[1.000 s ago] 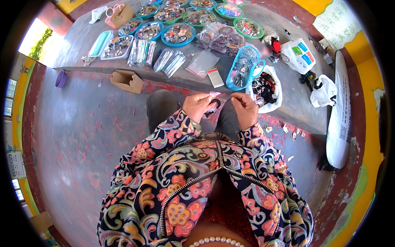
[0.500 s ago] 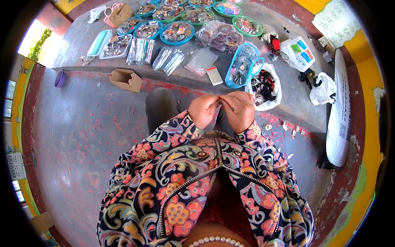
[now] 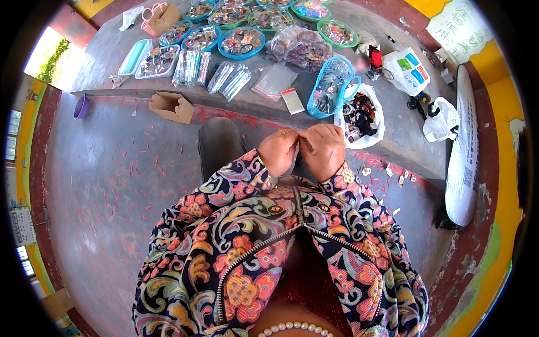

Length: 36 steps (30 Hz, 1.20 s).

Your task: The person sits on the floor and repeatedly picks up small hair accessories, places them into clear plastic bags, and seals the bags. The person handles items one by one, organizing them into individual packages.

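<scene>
1. The left hand (image 3: 278, 153) and the right hand (image 3: 324, 149) meet in front of the body, fingers bent and tips pressed against each other. Their backs hide what lies between them, so I cannot tell whether either is clamped on something, nor which way such a thing points.

2. Just beside the right hand, to its right, a white plastic bag (image 3: 368, 141) stands spread wide around dark, tangled small goods. The right hand is clearly the nearer one; the left hand has the right between it and this bag.

3. Slightly farther, beyond the right hand, is a blue openwork plastic basket (image 3: 315, 106) of small goods. Its long axis slants from near left to far right, with a loop handle toward the bag.

4. Left of the basket, almost straight ahead of the meeting fingertips, lies a flat white rectangular case (image 3: 293, 103) with an orange-red far end. Its long axis runs far to near, leaning slightly left at the far end.

5. Beyond that case and to its left lie flat clear plastic bags (image 3: 276, 80).

6. Farthest, well apart from both hands, round blue and green trays (image 3: 242, 56) carry wrapped small goods.
</scene>
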Each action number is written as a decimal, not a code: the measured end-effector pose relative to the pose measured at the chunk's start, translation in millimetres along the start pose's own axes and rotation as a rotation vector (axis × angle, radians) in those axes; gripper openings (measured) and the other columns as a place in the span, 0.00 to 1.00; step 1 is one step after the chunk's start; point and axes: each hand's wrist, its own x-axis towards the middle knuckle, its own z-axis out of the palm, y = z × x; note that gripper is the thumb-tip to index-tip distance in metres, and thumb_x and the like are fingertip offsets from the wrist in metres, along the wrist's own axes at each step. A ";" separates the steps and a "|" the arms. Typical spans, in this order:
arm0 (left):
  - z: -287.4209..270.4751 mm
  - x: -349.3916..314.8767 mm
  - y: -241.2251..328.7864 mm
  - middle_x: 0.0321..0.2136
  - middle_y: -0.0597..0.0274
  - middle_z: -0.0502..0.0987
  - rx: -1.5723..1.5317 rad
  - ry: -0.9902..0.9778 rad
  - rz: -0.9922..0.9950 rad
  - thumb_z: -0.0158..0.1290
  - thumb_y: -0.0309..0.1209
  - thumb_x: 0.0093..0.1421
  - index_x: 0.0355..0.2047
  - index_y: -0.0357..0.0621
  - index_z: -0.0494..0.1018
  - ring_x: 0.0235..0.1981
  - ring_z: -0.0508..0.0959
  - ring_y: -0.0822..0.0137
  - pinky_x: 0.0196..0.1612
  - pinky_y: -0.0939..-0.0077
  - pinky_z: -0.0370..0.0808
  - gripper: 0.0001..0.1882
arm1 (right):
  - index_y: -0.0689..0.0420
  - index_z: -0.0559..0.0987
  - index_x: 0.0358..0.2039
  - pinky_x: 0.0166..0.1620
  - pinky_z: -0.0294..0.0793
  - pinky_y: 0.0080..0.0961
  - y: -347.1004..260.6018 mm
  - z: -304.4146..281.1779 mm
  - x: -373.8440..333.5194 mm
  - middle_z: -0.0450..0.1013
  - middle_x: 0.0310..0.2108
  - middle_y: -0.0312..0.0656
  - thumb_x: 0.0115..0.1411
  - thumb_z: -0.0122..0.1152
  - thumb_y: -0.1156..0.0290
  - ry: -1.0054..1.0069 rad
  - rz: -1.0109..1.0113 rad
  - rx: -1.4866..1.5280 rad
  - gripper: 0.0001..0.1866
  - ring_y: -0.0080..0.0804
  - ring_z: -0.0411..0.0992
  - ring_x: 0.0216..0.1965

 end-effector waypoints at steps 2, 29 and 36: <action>-2.0 -1.5 1.2 0.27 0.49 0.72 0.027 -0.031 -0.004 0.41 0.20 0.50 0.31 0.37 0.69 0.30 0.71 0.50 0.31 0.67 0.68 0.09 | 0.54 0.72 0.21 0.36 0.61 0.31 0.4 1.5 -0.8 0.68 0.22 0.36 0.38 0.55 0.74 0.006 0.015 0.013 0.05 0.36 0.67 0.28; 4.1 -5.3 -8.2 0.23 0.47 0.71 -0.126 0.047 -0.090 0.45 0.25 0.50 0.29 0.39 0.71 0.26 0.72 0.49 0.27 0.65 0.67 0.07 | 0.55 0.71 0.16 0.33 0.62 0.29 3.5 4.8 -1.7 0.68 0.20 0.36 0.36 0.56 0.74 0.009 0.154 0.096 0.03 0.36 0.67 0.27; 9.2 -10.5 -18.5 0.24 0.47 0.73 -0.286 0.035 -0.308 0.45 0.25 0.50 0.31 0.39 0.72 0.28 0.74 0.52 0.28 0.71 0.69 0.08 | 0.55 0.74 0.18 0.35 0.62 0.28 10.9 7.5 -7.7 0.69 0.21 0.36 0.38 0.57 0.74 -0.020 0.289 0.222 0.04 0.35 0.68 0.28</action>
